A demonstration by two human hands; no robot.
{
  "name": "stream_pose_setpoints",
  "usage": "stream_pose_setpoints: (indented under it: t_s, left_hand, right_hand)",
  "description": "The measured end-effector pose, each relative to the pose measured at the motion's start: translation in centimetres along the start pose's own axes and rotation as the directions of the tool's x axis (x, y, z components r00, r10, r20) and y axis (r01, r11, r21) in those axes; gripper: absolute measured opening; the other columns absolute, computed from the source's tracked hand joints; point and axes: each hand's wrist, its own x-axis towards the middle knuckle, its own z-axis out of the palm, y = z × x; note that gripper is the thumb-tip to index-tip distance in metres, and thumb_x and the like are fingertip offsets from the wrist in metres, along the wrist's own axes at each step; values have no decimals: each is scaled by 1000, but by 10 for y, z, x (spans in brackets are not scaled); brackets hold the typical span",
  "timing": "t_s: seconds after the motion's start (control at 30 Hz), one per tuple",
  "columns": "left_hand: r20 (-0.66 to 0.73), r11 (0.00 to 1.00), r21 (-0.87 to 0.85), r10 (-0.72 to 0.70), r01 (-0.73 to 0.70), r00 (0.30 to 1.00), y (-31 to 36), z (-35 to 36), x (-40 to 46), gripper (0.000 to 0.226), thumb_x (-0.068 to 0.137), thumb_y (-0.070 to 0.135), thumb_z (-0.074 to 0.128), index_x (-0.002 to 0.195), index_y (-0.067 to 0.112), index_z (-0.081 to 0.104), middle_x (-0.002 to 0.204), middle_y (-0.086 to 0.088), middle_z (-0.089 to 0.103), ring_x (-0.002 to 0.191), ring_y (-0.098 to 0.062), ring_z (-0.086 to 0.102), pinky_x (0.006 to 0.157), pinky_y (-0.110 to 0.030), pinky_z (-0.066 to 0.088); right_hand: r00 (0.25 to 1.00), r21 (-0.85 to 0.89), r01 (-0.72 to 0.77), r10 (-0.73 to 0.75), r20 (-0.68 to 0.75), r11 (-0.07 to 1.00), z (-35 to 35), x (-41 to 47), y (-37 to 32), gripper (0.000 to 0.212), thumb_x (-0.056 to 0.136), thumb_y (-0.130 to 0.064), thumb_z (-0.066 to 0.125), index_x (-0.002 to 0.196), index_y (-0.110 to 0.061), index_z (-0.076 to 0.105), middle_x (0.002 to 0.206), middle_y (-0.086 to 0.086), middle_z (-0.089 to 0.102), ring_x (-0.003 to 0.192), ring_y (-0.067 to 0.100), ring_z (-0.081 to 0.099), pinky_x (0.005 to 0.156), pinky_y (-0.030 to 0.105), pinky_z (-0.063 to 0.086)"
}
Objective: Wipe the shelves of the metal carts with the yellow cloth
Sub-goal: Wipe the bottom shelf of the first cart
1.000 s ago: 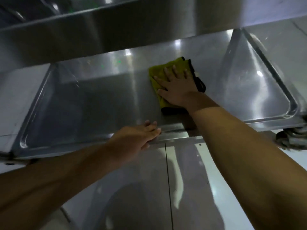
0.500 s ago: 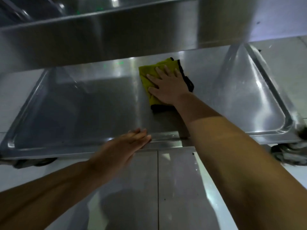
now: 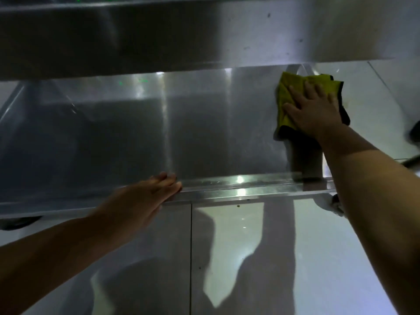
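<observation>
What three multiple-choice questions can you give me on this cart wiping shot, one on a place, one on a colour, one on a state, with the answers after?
1. Where does the cloth lie?
A. On the lower shelf, toward its right end
B. On the floor
C. Draped over the top shelf

2. What colour is the face of the cloth that shows around the hand?
A. Blue
B. White
C. Yellow

3. How is the right hand set on the cloth?
A. Closed in a fist around it
B. Flat, fingers spread, pressing down
C. Raised clear above it

Answers: 1 A, the cloth sits on the lower shelf surface under the upper shelf. 2 C, its top face is yellow with a dark edge. 3 B, the palm and straight fingers lie on it, while the left hand rests on the shelf's front rim.
</observation>
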Motion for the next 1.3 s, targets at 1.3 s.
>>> stream_pose_setpoints:
  t_s: [1.3]
  left_hand:
    - [202, 924, -356, -69, 139, 977, -6, 8, -11, 58, 87, 44, 27, 135, 68, 5, 143, 48, -3, 137, 16, 0, 109, -12, 9]
  right_hand:
    - [985, -126, -161, 168, 46, 979, 13, -144, -5, 59, 100, -40, 24, 154, -33, 0, 162, 9, -3, 148, 34, -3, 117, 47, 4]
